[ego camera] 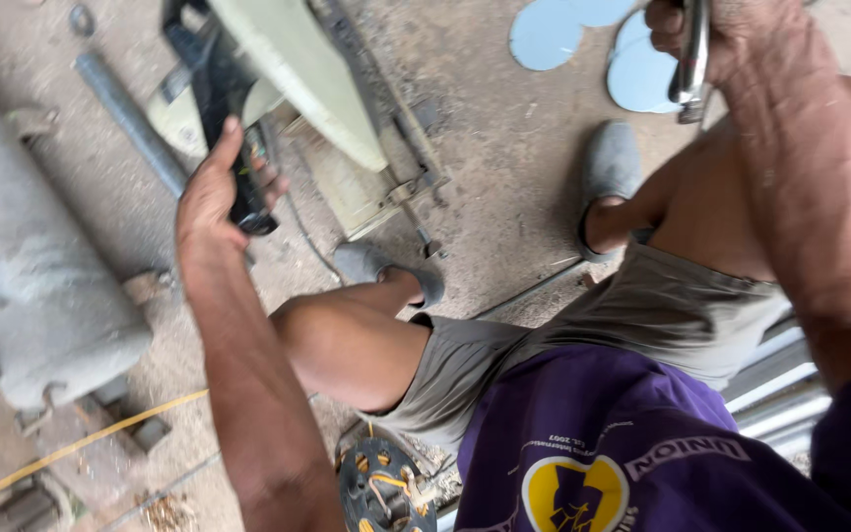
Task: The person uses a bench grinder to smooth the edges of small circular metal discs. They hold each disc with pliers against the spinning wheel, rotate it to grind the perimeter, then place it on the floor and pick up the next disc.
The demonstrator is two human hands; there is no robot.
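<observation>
Your left hand [211, 192] wraps the black handle [229, 118] of the green machine [297, 69]; right hand [701, 39], beside it, clamps a metal tool [691, 59]; keep both grips firm.

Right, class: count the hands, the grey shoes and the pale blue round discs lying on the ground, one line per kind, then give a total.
Hands: 2, the left hand and the right hand
Grey shoes: 2
Pale blue discs: 3
Total: 7
</observation>
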